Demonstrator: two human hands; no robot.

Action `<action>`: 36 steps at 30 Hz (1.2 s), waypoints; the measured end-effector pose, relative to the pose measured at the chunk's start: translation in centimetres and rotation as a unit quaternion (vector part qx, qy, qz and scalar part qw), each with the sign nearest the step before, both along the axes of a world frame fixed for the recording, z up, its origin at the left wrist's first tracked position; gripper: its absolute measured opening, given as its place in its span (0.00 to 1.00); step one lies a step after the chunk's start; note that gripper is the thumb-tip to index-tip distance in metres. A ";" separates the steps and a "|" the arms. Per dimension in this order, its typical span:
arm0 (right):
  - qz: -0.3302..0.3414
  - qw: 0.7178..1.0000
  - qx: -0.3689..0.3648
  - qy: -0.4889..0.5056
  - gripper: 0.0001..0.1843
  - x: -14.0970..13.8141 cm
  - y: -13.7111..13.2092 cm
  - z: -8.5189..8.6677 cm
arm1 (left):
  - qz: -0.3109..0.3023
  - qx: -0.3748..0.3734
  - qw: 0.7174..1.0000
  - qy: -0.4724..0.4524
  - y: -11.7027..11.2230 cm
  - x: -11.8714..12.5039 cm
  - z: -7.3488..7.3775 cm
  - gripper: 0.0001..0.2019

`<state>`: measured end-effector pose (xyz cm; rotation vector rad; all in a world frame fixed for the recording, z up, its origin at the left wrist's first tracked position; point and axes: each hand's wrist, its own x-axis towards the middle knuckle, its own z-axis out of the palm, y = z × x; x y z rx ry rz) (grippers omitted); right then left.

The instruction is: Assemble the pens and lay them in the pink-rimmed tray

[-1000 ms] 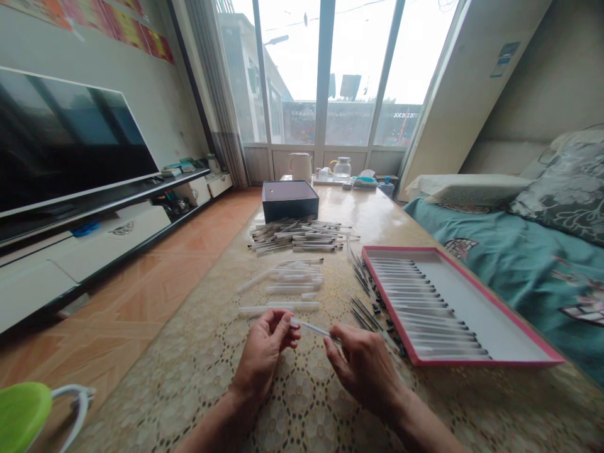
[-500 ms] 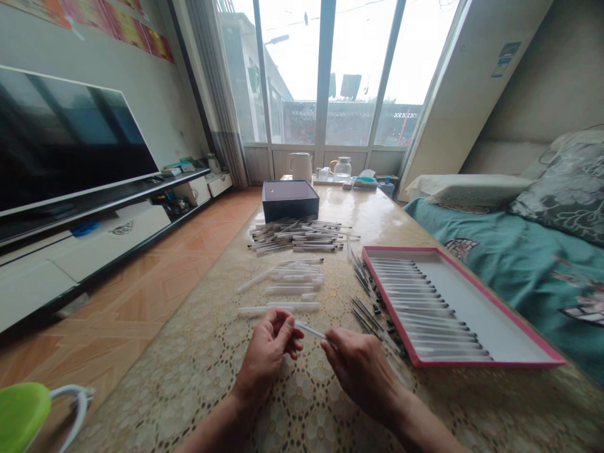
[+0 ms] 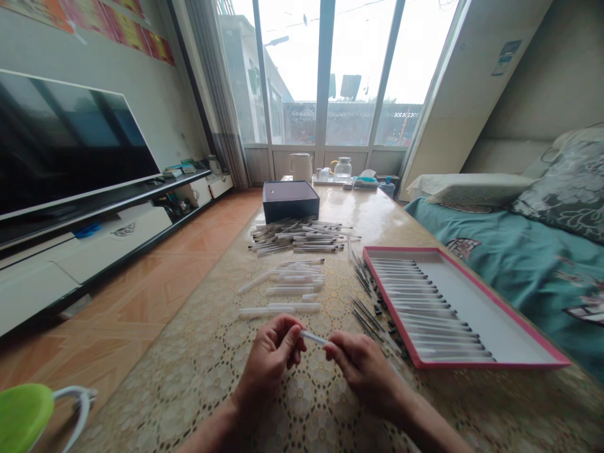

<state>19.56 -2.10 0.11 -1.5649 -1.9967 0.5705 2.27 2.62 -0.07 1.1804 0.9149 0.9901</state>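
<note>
At lower centre, the left hand (image 3: 272,353) and right hand (image 3: 361,362) pinch a slim white pen (image 3: 314,337) between them, above the patterned table (image 3: 302,409). At right, a pink-edged tray (image 3: 500,314) holds a row of pens (image 3: 419,299). Mid-frame lie white tubes (image 3: 295,289); beyond, a pen heap (image 3: 302,238) before a dark box (image 3: 290,211).

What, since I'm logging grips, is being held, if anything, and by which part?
A slim whitish tube: the left hand pinches it near one end, the right hand near the other; the ends themselves are hidden.
</note>
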 end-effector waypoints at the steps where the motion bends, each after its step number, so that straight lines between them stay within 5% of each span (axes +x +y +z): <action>1: 0.004 0.999 -0.020 0.039 0.17 0.1 0.1 0.0 | -0.004 0.011 1.000 0.005 0.0 0.0 0.0 0.12; 5: 0.019 0.989 -0.078 0.123 0.18 0.5 0.5 0.3 | -0.014 0.028 1.000 0.004 0.1 0.3 -0.5 0.11; 9: -0.006 0.989 -0.047 0.138 0.17 1.4 0.9 1.1 | -0.011 0.006 1.000 0.000 0.4 0.8 -0.9 0.21; 14: -0.072 0.972 -0.029 0.223 0.17 4.7 0.6 5.0 | 0.021 -0.012 1.000 -0.004 0.6 0.7 -0.9 0.26; 16: -0.071 0.982 -0.019 0.172 0.15 6.8 0.9 6.8 | 0.034 -0.012 0.999 -0.006 0.6 0.6 -0.7 0.23; 19: -0.131 0.990 0.013 -0.049 0.11 10.7 2.9 8.1 | 0.058 -0.004 0.998 -0.004 0.5 0.5 -0.5 0.21; 21: -0.217 0.942 0.016 -0.255 0.12 13.3 5.1 7.9 | 0.072 -0.001 0.997 -0.003 0.5 0.5 -0.4 0.21; 26: -0.277 0.891 0.013 -0.358 0.14 17.6 10.8 5.3 | 0.100 -0.006 0.995 0.002 0.8 0.3 -0.5 0.19; 36: -0.237 0.892 0.003 -0.385 0.15 18.8 16.1 1.2 | 0.111 -0.022 0.994 0.014 1.0 0.1 -0.7 0.18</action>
